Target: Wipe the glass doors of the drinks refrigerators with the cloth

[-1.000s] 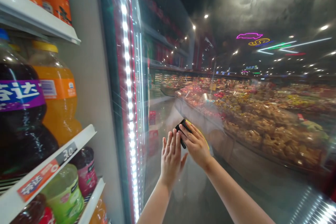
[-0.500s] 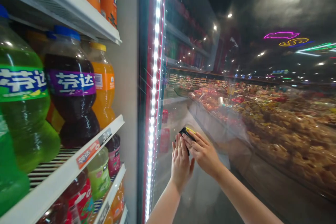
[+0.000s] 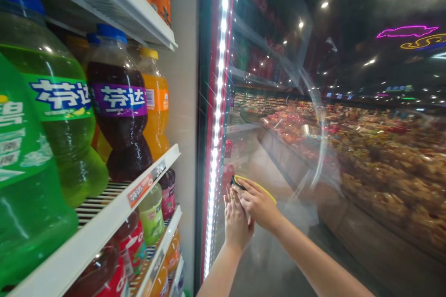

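A black-and-yellow cleaning cloth is pressed against the glass door of a drinks cooler. My right hand lies over the cloth, gripping it, with the yellow edge showing above the knuckles. Just below and to the left, my left hand has its fingers together and held up against the cloth's black end. The two hands touch and overlap; part of the left fingers and most of the cloth are hidden. Curved whitish streaks mark the glass above and right of the hands.
On the left, the cooler's shelf bears soda bottles, with a green one and a dark purple-labelled one among them. A lit LED strip runs down the door edge. Through the glass, a long display of packaged goods shows.
Against the glass, both hands have shifted slightly down and left, and more of the cloth's yellow side shows. The view has swung a little left, bringing more bottles in.
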